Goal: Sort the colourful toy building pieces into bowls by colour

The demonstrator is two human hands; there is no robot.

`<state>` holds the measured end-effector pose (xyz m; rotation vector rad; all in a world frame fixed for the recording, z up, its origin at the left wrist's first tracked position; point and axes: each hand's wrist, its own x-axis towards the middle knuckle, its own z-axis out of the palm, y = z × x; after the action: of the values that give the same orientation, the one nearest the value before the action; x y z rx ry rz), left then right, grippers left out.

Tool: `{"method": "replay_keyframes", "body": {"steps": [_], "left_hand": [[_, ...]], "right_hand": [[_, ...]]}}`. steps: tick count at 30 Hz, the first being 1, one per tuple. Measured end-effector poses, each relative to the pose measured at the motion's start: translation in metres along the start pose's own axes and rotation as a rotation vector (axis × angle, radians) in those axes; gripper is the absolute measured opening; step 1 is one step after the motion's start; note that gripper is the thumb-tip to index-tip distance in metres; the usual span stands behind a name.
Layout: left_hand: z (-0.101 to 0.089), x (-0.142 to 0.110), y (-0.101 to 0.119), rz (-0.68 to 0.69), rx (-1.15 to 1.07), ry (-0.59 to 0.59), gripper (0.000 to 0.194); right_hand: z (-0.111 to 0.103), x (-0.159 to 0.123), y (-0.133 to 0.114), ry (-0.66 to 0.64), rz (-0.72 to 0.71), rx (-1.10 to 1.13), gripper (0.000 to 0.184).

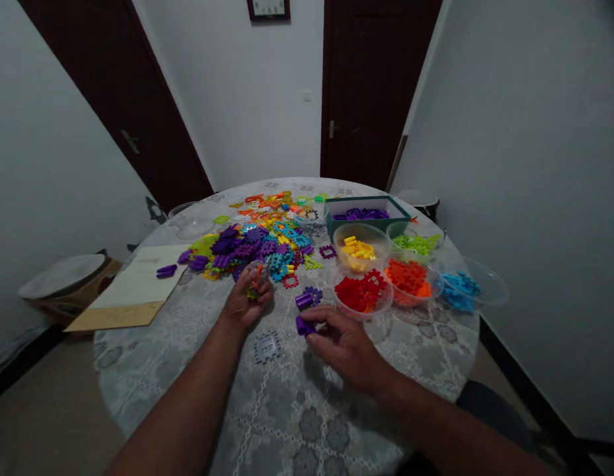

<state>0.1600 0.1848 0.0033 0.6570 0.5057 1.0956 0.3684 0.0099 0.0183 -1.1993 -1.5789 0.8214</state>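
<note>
Between the thumb and fingers of my right hand (339, 344) is a purple plastic piece (305, 326), held just above the table. Purple building pieces (307, 298) lie close beyond it. My left hand (248, 297) is closed around several small pieces (258, 274), grey, orange and yellowish, partly hidden by the fingers. A grey square toothed frame (267, 347) lies flat on the cloth between my forearms. Past my left hand spreads a mixed pile of plastic building pieces (247, 248), mostly purple, blue and yellow, with orange ones farther back.
Clear bowls on the right hold red pieces (363, 291), orange pieces (410, 281), yellow pieces (357, 250), green pieces (416, 244) and blue pieces (460, 291). Behind them stands a green box (369, 225) with purple pieces. Cardboard (118, 316) lies at the left edge.
</note>
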Motion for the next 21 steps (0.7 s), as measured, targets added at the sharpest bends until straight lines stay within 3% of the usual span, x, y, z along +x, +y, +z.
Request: {"method": "replay_keyframes", "body": {"steps": [4, 8, 9, 11, 12, 16, 19, 21], "left_hand": [[-0.015, 0.002, 0.005, -0.086, -0.137, -0.027, 0.032], [-0.017, 0.005, 0.004, -0.154, -0.176, -0.009, 0.030], [-0.017, 0.006, 0.004, -0.160, -0.181, -0.003, 0.030], [-0.018, 0.007, 0.004, -0.156, -0.187, 0.010, 0.029], [-0.019, 0.008, 0.005, -0.151, -0.189, 0.016, 0.028], [-0.023, 0.011, 0.005, -0.148, -0.195, 0.037, 0.028], [-0.023, 0.011, 0.004, -0.151, -0.215, 0.020, 0.027], [-0.022, 0.010, 0.003, -0.153, -0.226, 0.008, 0.027]], "right_hand": [[-0.047, 0.027, -0.019, -0.008, 0.139, 0.009, 0.027], [-0.107, 0.103, -0.013, 0.085, 0.183, -0.142, 0.019], [-0.120, 0.126, -0.008, 0.148, 0.211, -0.130, 0.016], [-0.143, 0.171, 0.004, 0.425, 0.315, -0.036, 0.014], [-0.151, 0.191, 0.009, 0.501, 0.335, -0.031, 0.018], [-0.169, 0.236, 0.021, 0.697, 0.364, -0.041, 0.015], [-0.163, 0.236, 0.018, 0.748, 0.337, -0.069, 0.006], [-0.148, 0.223, 0.010, 0.710, 0.309, -0.069, 0.013]]}}
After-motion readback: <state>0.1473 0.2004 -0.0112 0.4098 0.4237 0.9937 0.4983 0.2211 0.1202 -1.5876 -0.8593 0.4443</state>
